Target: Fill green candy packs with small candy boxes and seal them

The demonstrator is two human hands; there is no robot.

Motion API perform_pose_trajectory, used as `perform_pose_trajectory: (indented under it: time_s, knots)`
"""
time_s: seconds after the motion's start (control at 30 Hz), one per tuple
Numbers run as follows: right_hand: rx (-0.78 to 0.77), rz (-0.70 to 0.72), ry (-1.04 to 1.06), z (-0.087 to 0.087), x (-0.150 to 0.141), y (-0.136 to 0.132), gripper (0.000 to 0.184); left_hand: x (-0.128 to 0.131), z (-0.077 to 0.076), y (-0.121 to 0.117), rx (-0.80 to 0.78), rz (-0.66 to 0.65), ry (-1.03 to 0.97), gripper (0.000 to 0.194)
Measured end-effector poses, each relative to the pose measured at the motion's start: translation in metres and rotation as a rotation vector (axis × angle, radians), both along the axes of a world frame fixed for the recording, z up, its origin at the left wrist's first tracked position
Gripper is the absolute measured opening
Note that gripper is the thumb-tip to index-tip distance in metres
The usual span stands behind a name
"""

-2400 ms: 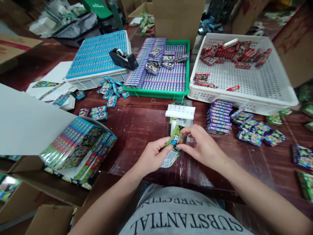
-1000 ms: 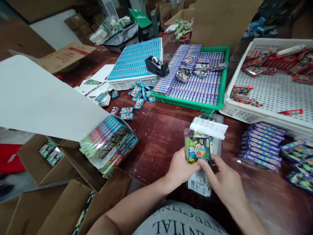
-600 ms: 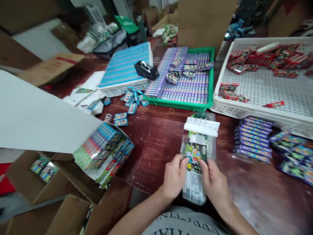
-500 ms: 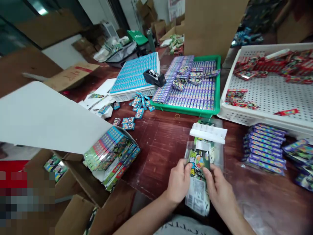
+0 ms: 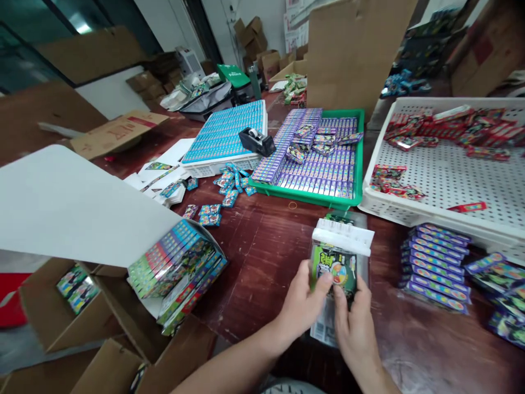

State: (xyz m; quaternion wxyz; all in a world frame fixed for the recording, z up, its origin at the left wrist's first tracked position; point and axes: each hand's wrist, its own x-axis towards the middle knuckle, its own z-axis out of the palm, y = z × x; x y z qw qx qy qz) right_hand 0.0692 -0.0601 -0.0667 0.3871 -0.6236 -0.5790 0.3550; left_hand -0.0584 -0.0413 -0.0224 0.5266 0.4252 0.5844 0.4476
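Observation:
A green and black printed plastic pouch [image 5: 339, 268] with a clear, barcode-marked lower part is between my hands. My left hand [image 5: 305, 301] grips its left side, thumb lying across the front. Its lower right side is in my right hand [image 5: 357, 323], with the thumb pressed on the print and the fingers behind. Directly beyond the pouch's top edge is a white folded strip [image 5: 343, 236], on clear plastic packaging [image 5: 348, 218] lying on the table. What the fingers do behind the pouch is hidden.
Beyond stand a green tray [image 5: 363, 164] of purple packs, a white perforated tray [image 5: 447, 180] of red packs and a tape dispenser [image 5: 257, 142]. Stacked purple packs [image 5: 437, 268] lie right. At left, an open white-flapped carton [image 5: 82, 202] holds boxes; blue packs [image 5: 229, 180] lie scattered.
The pouch has moved away from my body, up against the white strip. Both hands went with it, and my thumbs are now closer together on its front. The view has shifted slightly.

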Motion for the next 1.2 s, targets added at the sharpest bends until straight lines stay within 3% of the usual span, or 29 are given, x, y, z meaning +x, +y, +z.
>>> perform_pose_trajectory:
  time_s: [0.13,0.23,0.33,0.43,0.5,0.57,0.63,0.7,0.8,0.87,0.93,0.97,1.1,1.2]
  knots:
    - [0.103,-0.009,0.017,0.013,-0.001,0.015,0.071,0.004,-0.005,0.014,-0.017,0.054,-0.186,0.042]
    - [-0.064,0.023,0.156,0.029,0.007,0.036,0.062,-0.005,-0.002,0.018,-0.044,0.022,-0.329,0.044]
    - [-0.235,0.154,0.255,0.041,0.007,0.056,0.054,-0.017,0.003,0.019,-0.073,-0.044,-0.234,0.045]
    - [-0.102,0.258,0.23,0.036,-0.009,0.065,0.052,-0.019,0.0,0.019,-0.073,-0.079,-0.103,0.044]
    - [-0.011,0.229,0.201,0.027,-0.021,0.064,0.051,-0.015,-0.005,0.016,-0.08,-0.031,-0.023,0.044]
    - [-0.023,0.226,0.174,0.022,-0.023,0.056,0.047,-0.014,-0.01,0.012,-0.1,-0.017,0.032,0.044]
    - [-0.035,0.24,0.08,0.023,-0.007,0.047,0.048,-0.022,-0.012,0.014,-0.069,-0.069,0.115,0.047]
    - [0.061,0.216,-0.127,0.027,0.028,0.044,0.057,-0.046,-0.008,0.028,0.049,-0.056,0.361,0.056]
    - [0.314,0.115,-0.536,0.029,0.097,0.049,0.067,-0.107,0.009,0.075,0.205,0.186,0.936,0.067]
    - [0.355,0.037,-0.784,0.025,0.136,0.052,0.059,-0.149,0.021,0.116,0.088,0.355,1.197,0.06]
    - [0.345,0.027,-0.948,0.021,0.162,0.051,0.051,-0.179,0.029,0.152,-0.215,0.571,1.274,0.056]
    - [0.34,0.045,-0.992,0.019,0.169,0.049,0.048,-0.187,0.032,0.165,-0.29,0.597,1.258,0.053]
    - [0.309,0.123,-0.96,0.017,0.173,0.042,0.031,-0.189,0.038,0.184,-0.399,0.512,1.229,0.045]
    - [0.223,0.15,-0.799,0.02,0.174,0.042,0.022,-0.179,0.042,0.173,-0.367,0.436,1.303,0.066]
